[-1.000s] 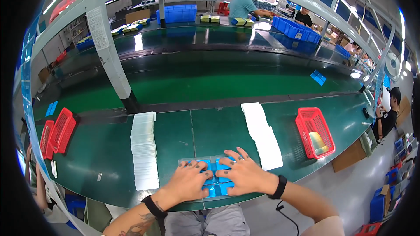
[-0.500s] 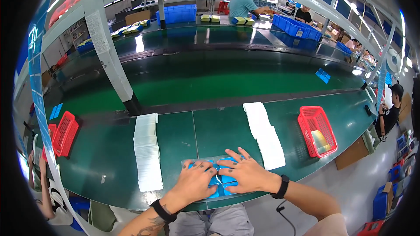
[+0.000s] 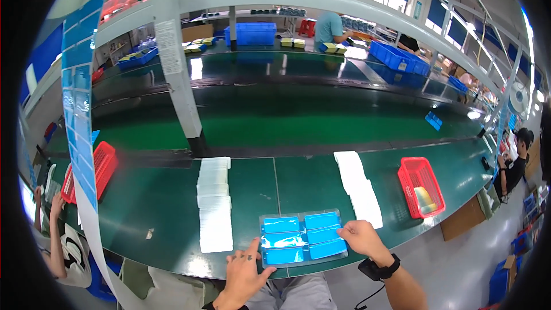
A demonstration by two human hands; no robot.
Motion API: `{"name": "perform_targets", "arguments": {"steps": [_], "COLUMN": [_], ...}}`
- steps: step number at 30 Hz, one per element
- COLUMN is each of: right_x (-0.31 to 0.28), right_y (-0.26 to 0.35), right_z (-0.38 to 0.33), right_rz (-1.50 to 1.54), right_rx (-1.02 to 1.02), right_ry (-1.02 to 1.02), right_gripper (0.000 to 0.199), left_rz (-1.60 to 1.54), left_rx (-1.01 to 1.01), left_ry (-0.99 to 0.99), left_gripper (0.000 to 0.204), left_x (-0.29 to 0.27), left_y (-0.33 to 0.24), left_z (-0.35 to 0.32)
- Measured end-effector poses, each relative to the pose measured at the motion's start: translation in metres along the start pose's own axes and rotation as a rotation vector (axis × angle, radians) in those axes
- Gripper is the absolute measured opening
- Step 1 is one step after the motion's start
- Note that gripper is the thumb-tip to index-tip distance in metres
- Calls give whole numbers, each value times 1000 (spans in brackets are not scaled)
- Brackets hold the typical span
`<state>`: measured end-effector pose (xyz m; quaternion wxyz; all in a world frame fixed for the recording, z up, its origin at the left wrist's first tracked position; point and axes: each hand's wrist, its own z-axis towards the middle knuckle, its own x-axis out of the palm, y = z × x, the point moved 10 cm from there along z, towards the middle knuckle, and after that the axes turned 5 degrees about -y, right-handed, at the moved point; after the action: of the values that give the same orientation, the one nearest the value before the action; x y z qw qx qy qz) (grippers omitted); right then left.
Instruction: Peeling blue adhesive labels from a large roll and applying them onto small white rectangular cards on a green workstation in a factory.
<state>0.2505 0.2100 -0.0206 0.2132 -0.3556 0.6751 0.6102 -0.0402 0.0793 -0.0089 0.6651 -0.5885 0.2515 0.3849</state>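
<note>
A clear plastic sheet bearing several shiny blue rectangles (image 3: 281,240) lies flat at the table's near edge. My right hand (image 3: 365,240) is closed at the sheet's right side, thumb and fingers pinching its edge. At the lower left corner, my left hand (image 3: 245,271) has its fingers spread, with the fingertips at the left border. To the left runs an overlapping row of thin white pieces (image 3: 216,224). A second white row (image 3: 361,189) lies beyond my right hand.
A red basket (image 3: 406,189) holding a yellowish piece stands at the right; another red basket (image 3: 103,166) is at the left. A blue strip (image 3: 80,115) hangs at the left. A grey post (image 3: 178,86) rises behind the table. Beyond the green conveyor (image 3: 298,123), a person (image 3: 329,27) works near blue bins.
Both hands have come off the middle of the blue rectangles, uncovering them. The right hand is now at the right edge, the left at the lower left corner. The view has shifted.
</note>
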Motion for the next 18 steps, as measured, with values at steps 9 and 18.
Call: {"name": "perform_targets", "arguments": {"steps": [9,18], "right_x": [-28,-144], "right_y": [206,291], "right_z": [-29,182], "right_rz": [186,134], "right_rx": [-366,-431], "right_ry": [167,19], "right_gripper": [22,34], "left_rz": [53,101], "left_rx": [-56,66], "left_ry": [60,-65], "left_gripper": [102,83], "left_x": [4,-20], "left_y": [16,18], "left_z": [-6,-6]}}
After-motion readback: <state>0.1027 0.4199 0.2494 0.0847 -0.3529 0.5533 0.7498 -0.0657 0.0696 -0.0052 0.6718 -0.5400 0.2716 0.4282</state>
